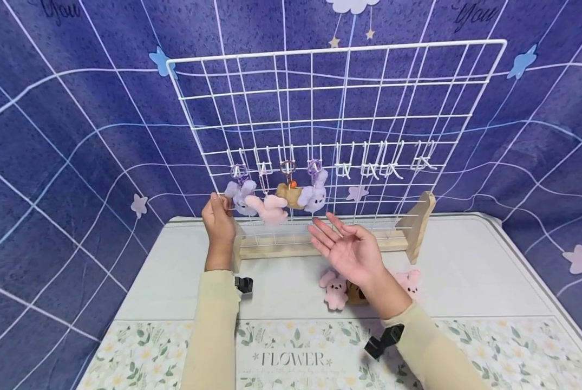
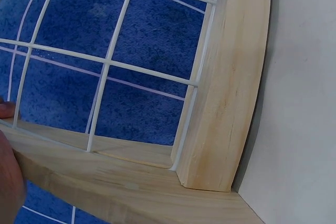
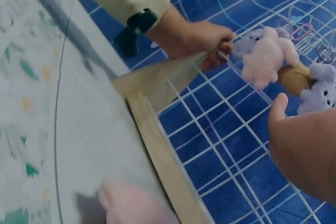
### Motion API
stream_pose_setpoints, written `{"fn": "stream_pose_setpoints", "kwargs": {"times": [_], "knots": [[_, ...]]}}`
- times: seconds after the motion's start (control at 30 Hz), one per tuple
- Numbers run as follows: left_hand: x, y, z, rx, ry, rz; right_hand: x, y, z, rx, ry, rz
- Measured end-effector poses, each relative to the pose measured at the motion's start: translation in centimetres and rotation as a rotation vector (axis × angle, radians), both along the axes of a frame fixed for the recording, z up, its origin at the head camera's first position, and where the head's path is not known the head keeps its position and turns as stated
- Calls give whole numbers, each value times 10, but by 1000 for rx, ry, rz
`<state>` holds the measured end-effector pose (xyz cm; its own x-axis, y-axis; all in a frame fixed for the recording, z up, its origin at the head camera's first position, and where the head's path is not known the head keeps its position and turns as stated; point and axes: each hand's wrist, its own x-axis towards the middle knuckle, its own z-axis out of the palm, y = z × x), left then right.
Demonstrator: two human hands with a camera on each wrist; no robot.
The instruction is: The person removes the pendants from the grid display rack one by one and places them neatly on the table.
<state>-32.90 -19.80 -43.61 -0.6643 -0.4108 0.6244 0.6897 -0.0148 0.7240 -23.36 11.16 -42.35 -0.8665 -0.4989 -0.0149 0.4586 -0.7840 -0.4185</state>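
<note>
Starry blue fabric (image 1: 539, 179) backs a white wire rack (image 1: 312, 122), left hand (image 1: 220, 222) gripping it, right hand (image 1: 351, 252), fingers outstretched.

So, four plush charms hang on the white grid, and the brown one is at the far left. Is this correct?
The brown charm is not far left: the head view shows it third from the left, between a pink charm and a lilac charm. The rest is right.

The left hand (image 2: 9, 182) grips a wooden side piece (image 2: 94, 182), which meets a wooden bar (image 2: 231, 77) at 1 corner of the white wire grid (image 2: 107, 61).
</note>
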Motion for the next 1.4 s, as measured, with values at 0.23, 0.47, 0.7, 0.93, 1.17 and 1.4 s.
{"fn": "stream_pose_setpoints", "kwargs": {"times": [0.23, 0.47, 0.7, 0.93, 1.17, 1.4], "knots": [[-2, -3, -1, -23, 10, 8, 0, -7, 4, -106, 94, 7], [-2, -3, -3, -14, 8, -5, 2, -11, 7, -107, 64, -21], [1, 0, 1, 0, -4, -5, 4, -15, 15, -88, 101, -50], [2, 0, -2, 20, -18, -18, 10, -15, 18, -80, 184, -20], [1, -1, -3, 11, 8, -34, 15, -14, 24, -85, 245, -6], [-1, -1, -3, 4, 18, -29, 23, -13, 34, -74, 261, -21]]}}
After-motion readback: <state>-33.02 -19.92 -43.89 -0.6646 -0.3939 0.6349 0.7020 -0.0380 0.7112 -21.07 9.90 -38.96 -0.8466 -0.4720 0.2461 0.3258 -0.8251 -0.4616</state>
